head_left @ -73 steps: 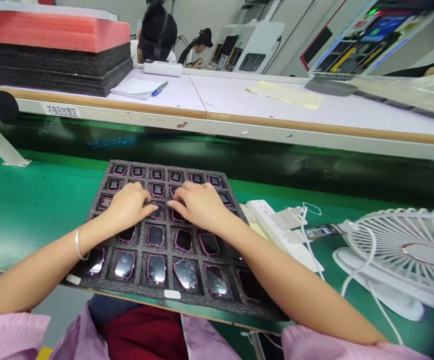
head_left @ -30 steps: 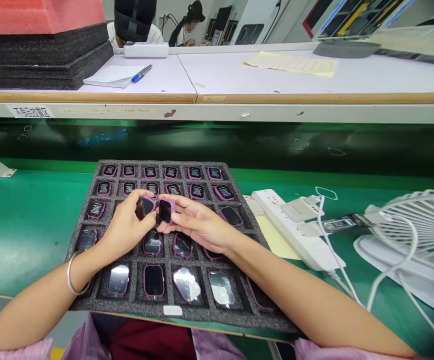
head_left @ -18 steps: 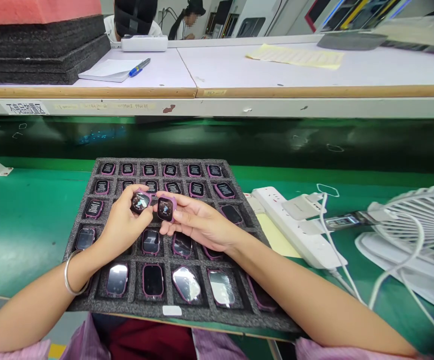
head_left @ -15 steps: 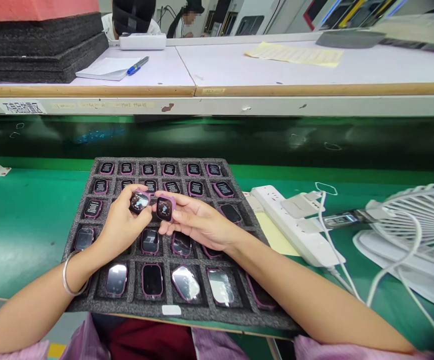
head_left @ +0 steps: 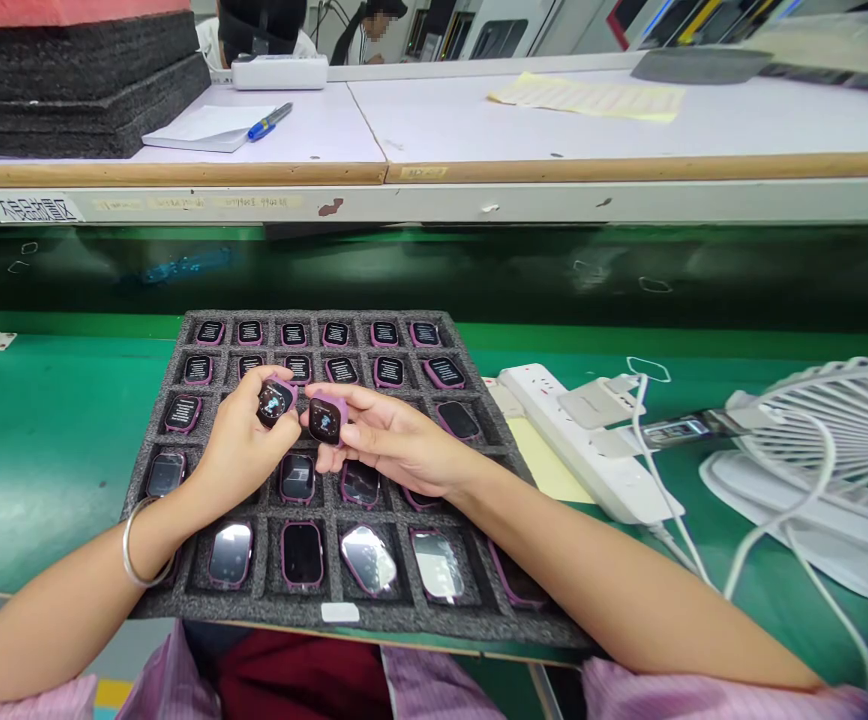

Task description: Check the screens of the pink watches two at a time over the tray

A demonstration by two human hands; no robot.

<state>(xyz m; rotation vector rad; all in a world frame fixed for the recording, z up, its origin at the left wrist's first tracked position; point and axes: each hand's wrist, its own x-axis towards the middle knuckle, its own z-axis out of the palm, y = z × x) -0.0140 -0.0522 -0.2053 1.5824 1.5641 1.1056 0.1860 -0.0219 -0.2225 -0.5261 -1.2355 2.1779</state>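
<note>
My left hand (head_left: 243,435) grips a purple-cased smartwatch (head_left: 275,401) without a strap, its lit screen showing a watch face. Close beside it, my right hand (head_left: 396,437) holds a second purple smartwatch (head_left: 324,420), also lit with a similar face. Both are raised over a dark foam tray (head_left: 340,612) divided into compartments. Several more purple watches lie in it: those in the back rows, such as one watch (head_left: 336,335), show lines of text, while front ones, such as another watch (head_left: 302,554), have dark or reflecting screens. My hands and forearms hide some compartments.
Right of the tray are a white power strip (head_left: 591,455) with a plugged-in charger (head_left: 600,402), trailing white cables (head_left: 779,515) and a white fan (head_left: 846,440). A shelf (head_left: 434,130) across the back bears black foam blocks (head_left: 66,105), a notepad, a pen (head_left: 270,122) and a yellow sheet (head_left: 588,97).
The view has shifted slightly. My left hand's watch has turned a little, so its face shows with less glare. Both hands still hold the same watches.
</note>
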